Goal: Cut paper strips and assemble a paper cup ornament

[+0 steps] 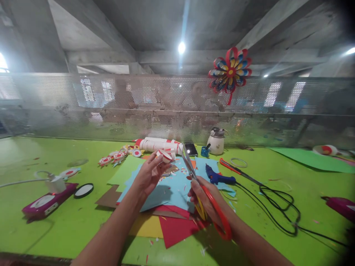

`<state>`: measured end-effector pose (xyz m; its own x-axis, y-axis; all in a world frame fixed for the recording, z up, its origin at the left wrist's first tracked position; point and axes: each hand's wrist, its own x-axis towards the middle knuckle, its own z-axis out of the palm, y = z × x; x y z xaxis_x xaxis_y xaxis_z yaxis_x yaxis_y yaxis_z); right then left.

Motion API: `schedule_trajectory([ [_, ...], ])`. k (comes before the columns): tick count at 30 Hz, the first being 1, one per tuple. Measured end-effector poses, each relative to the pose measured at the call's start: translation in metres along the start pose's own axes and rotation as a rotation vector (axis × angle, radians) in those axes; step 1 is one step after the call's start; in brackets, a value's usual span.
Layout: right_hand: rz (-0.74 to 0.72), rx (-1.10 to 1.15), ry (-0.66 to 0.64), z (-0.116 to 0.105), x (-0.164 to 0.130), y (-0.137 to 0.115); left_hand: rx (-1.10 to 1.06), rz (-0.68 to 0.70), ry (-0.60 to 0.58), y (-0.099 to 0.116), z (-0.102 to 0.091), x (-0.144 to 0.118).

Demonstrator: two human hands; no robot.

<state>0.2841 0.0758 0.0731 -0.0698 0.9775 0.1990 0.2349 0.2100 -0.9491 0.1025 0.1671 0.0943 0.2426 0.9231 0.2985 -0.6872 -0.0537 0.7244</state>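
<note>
My left hand (148,173) pinches a short ring (165,156) that looks like white paper with a red edge, held above the paper pile. In my right hand (205,194) is a pair of scissors (216,212) with orange and yellow handles. Its blades point up and away, close to the right side of the ring; whether they touch it I cannot tell. Beneath both hands lie blue paper sheets (177,188) strewn with small cut scraps. Red paper (176,231) and yellow paper (146,226) stick out at the near side.
Right of the paper lie a blue glue gun (219,177) with a black cord and another orange-handled tool (235,168). White-and-red rolls (155,145), a phone (190,149) and a jug (216,142) stand behind. A purple power strip (47,203) is left. Perforated mesh (166,96) closes the back.
</note>
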Motion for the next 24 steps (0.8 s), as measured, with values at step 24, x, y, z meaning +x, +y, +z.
schedule_trajectory([
  [24,-0.112,-0.154,0.1,-0.0047,0.0016,-0.0005,-0.166,-0.18,0.161,-0.0002,-0.0026,0.0033],
])
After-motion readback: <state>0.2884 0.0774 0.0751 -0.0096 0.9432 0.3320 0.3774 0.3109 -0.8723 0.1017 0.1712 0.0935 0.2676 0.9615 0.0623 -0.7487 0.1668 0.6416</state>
